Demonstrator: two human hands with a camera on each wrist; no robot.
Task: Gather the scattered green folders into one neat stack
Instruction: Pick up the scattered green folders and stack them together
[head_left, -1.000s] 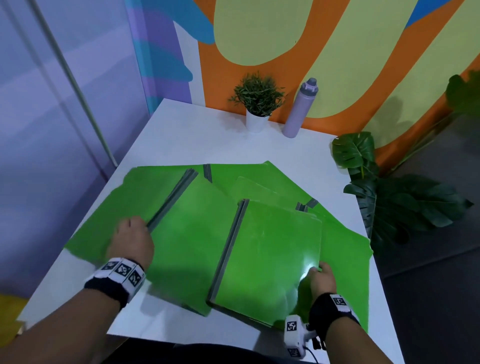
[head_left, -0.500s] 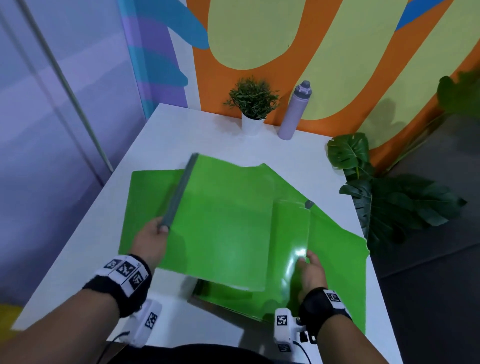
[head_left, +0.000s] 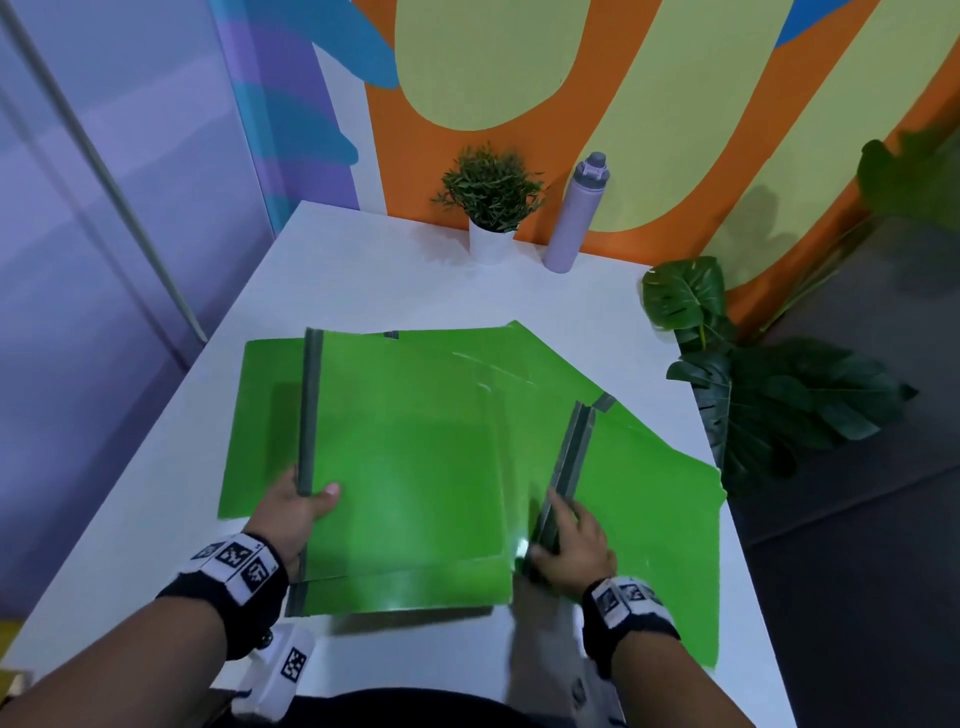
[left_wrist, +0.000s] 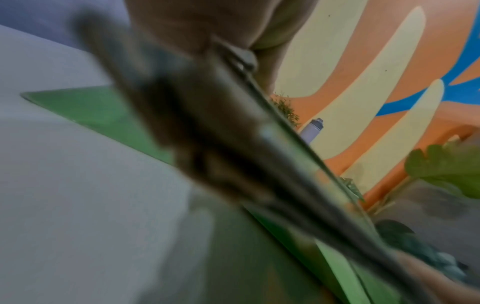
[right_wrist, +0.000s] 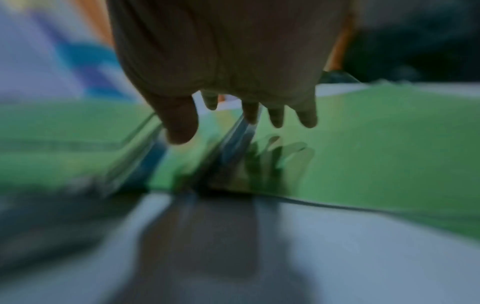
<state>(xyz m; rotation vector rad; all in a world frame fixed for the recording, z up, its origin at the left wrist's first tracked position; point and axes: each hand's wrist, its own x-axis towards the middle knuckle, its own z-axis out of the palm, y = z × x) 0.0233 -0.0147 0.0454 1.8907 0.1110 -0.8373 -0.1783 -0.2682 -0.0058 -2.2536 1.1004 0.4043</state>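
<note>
Several green folders with grey spines overlap on the white table (head_left: 389, 270). My left hand (head_left: 306, 506) grips the grey spine (head_left: 310, 410) of the top folder (head_left: 415, 467), thumb on its cover; this spine shows blurred in the left wrist view (left_wrist: 233, 144). That folder lies over another folder (head_left: 405, 592) near the front edge. One more folder (head_left: 265, 415) pokes out to the left. My right hand (head_left: 569, 540) reaches with straight, spread fingers (right_wrist: 275, 119) onto the grey spine (head_left: 571, 457) of the right-hand folder (head_left: 654, 519).
A small potted plant (head_left: 491, 208) and a lilac bottle (head_left: 576, 218) stand at the table's far edge against the painted wall. Large leafy plants (head_left: 753, 389) stand on the floor off the table's right edge. A purple wall runs along the left.
My left hand has swung its folder rightward and laid it flat on the front folder. My right hand has left that folder's edge and gone to the right-hand folder's spine.
</note>
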